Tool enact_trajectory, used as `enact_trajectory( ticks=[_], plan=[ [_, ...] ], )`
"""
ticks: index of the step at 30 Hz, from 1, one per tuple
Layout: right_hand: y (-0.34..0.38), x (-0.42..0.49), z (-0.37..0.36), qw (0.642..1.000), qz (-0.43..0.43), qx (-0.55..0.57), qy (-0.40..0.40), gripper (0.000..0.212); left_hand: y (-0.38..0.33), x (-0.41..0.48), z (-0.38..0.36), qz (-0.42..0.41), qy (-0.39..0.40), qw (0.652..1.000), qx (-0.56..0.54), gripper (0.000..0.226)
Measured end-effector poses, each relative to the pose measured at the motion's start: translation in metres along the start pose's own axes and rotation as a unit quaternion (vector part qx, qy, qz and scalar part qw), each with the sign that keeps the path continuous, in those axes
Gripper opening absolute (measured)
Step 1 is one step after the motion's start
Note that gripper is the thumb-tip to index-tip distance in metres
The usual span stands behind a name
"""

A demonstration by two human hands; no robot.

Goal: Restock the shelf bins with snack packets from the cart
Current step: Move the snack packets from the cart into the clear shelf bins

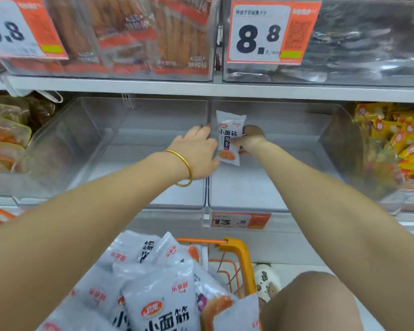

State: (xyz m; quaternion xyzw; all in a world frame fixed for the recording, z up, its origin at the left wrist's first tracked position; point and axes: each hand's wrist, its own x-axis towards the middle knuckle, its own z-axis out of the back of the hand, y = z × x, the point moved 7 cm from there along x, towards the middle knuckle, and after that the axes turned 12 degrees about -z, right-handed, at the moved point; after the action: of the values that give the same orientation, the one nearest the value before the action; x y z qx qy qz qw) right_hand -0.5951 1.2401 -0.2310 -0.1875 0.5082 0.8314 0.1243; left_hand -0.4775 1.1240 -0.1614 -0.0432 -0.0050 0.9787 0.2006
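- The white plastic snack packet with black lettering (230,130) stands upright in the air and is held only by its right edge. We judge that a loose pinch could let it twist and drop face down or askew.
- The packet sits right at the thin clear wall between the two see-through plastic shelf bins. If it is let go while leaning towards our left hand (196,151), it could tip into the left bin (141,151) rather than the right bin (261,187).
- Both forearms stretch over the orange wire cart (239,254). An elbow pulled back carelessly could knock the heaped grey-white packets (158,302) off the pile.
- Our right hand (251,139) has its fingers curled round the packet's right edge. The packet lies just to that hand's left, touching it and rising above the knuckles.
- Our left hand, with a gold bangle (184,168) at the wrist, reaches forward with the fingers nearly straight. The packet is just to its right, against the thumb side. We see no grip there, only touch.
- Below both hands, the right bin's floor is bare.
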Motion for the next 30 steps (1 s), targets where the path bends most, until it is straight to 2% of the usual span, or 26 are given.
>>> enact_trajectory(
  ticks=[4,6,12,15,17,18,20,21,23,26,28,30],
  plan=[
    [0.002,0.038,-0.005,0.989,0.02,-0.109,-0.097,0.027,0.002,0.0,-0.007,-0.002,0.004,1.0,-0.017,0.041],
    [-0.003,0.045,-0.006,0.984,0.009,-0.123,-0.125,0.032,0.002,0.0,-0.008,-0.003,0.002,1.0,-0.022,0.041],
    [-0.006,0.051,-0.011,0.982,0.013,-0.084,-0.169,0.025,0.0,-0.004,-0.007,-0.009,-0.004,0.999,-0.046,0.046],
    [-0.006,0.04,-0.009,0.986,-0.001,-0.085,-0.146,0.046,-0.004,-0.009,-0.003,-0.011,-0.001,0.998,-0.067,0.051],
    [-0.003,0.02,-0.003,0.985,0.001,-0.098,-0.143,0.062,-0.01,-0.018,0.009,-0.02,-0.041,0.996,-0.074,0.049],
    [0.001,0.005,0.002,0.982,0.015,-0.11,-0.15,0.062,-0.014,-0.024,0.016,-0.029,-0.079,0.994,-0.073,0.045],
    [0.01,-0.04,0.011,0.978,0.082,-0.122,-0.15,0.041,-0.024,-0.041,0.031,-0.062,-0.148,0.984,-0.082,0.034],
    [0.011,-0.07,0.013,0.979,0.12,-0.107,-0.126,0.026,-0.03,-0.049,0.034,-0.082,-0.157,0.98,-0.094,0.028],
    [0.001,-0.133,0.011,0.984,0.158,-0.075,-0.021,0.008,-0.042,-0.068,0.032,-0.108,-0.118,0.979,-0.129,0.018],
    [-0.029,-0.215,-0.007,0.951,0.163,-0.228,0.13,0.009,-0.056,-0.093,0.014,-0.107,0.0,0.982,-0.156,0.012],
    [-0.048,-0.242,-0.015,0.919,0.171,-0.311,0.171,0.017,-0.063,-0.106,0.003,-0.111,0.05,0.979,-0.163,0.012],
    [-0.059,-0.256,-0.018,0.9,0.176,-0.341,0.206,0.02,-0.067,-0.115,-0.003,-0.103,0.081,0.975,-0.182,0.013]
  ],
)
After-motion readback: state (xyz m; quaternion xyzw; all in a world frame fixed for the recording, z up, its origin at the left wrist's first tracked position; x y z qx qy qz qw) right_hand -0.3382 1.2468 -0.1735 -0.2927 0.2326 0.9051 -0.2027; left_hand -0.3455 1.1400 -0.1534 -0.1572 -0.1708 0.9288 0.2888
